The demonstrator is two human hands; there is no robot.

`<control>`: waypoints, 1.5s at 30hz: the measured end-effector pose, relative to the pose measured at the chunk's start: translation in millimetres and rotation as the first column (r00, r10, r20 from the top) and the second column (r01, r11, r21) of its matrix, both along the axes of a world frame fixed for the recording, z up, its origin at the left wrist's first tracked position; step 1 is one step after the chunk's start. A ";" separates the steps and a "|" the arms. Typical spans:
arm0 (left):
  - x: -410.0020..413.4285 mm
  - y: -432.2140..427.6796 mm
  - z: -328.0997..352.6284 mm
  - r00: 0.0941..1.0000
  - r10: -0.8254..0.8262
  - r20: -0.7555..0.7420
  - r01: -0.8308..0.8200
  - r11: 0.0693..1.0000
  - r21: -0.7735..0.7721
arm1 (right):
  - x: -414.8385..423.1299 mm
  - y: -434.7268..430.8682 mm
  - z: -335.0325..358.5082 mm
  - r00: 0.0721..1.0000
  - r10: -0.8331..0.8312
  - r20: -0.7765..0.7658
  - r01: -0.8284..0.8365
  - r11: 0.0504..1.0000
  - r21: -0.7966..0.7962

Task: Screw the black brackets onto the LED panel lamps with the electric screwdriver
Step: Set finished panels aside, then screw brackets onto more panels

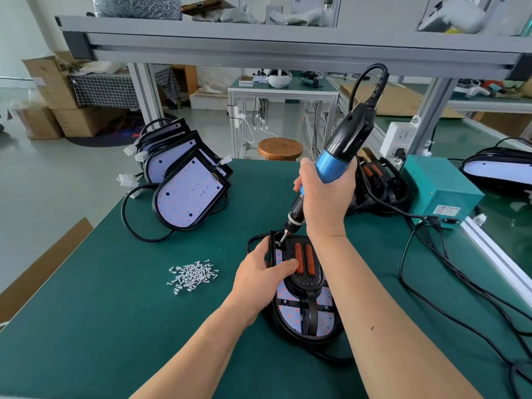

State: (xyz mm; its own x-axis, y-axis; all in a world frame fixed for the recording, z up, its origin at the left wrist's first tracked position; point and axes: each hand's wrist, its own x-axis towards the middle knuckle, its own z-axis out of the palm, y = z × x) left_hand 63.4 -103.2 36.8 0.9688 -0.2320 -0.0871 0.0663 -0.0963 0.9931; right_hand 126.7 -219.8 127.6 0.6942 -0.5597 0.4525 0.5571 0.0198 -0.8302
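Currently right hand (325, 194) fingers clenched round the screwdriver (331, 165), bit down at the bracket (305, 264) top-left corner. Left hand (257, 273) fingers curl over the lamp (290, 315) left edge, thumb on bracket. Lamp lies toward the tabletop (129, 335) front edge; loose screws (193, 275) to its left.

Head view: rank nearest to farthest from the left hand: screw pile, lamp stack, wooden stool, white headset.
1. screw pile, on the table just left of the left hand, which grips the lamp.
2. lamp stack, at the table's back-left corner.
3. wooden stool, beyond the table's far edge.
4. white headset, on the far table behind the stool.
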 end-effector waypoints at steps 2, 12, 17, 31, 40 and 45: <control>0.6 0.5 -1.1 1.000 0.000 -0.007 0.000 1.000 -0.006 | 1.3 0.4 -1.0 1.000 0.004 -0.011 -0.003 1.000 0.016; 3.0 1.6 -4.4 0.999 0.015 -0.028 -0.014 0.999 0.049 | -6.0 10.2 0.6 0.994 0.111 -0.002 -0.111 0.994 0.015; -1.7 -0.3 3.2 1.000 0.007 -0.008 -0.006 0.996 0.088 | -19.2 1.6 10.0 0.987 0.161 0.008 -0.161 0.986 0.053; -6.5 0.7 11.4 1.000 -0.001 -0.013 0.002 0.999 0.051 | -51.2 -125.1 -18.8 0.851 0.087 -0.518 0.040 0.973 0.229; -10.7 -0.7 13.4 1.000 0.015 -0.010 -0.015 0.999 0.047 | -69.3 -141.2 -82.5 0.558 -0.356 -0.749 0.084 0.923 -0.376; -13.0 0.1 12.5 0.999 0.038 0.026 -0.040 0.997 0.073 | -72.7 -130.3 -93.2 0.565 -0.520 -0.641 0.113 0.818 -0.564</control>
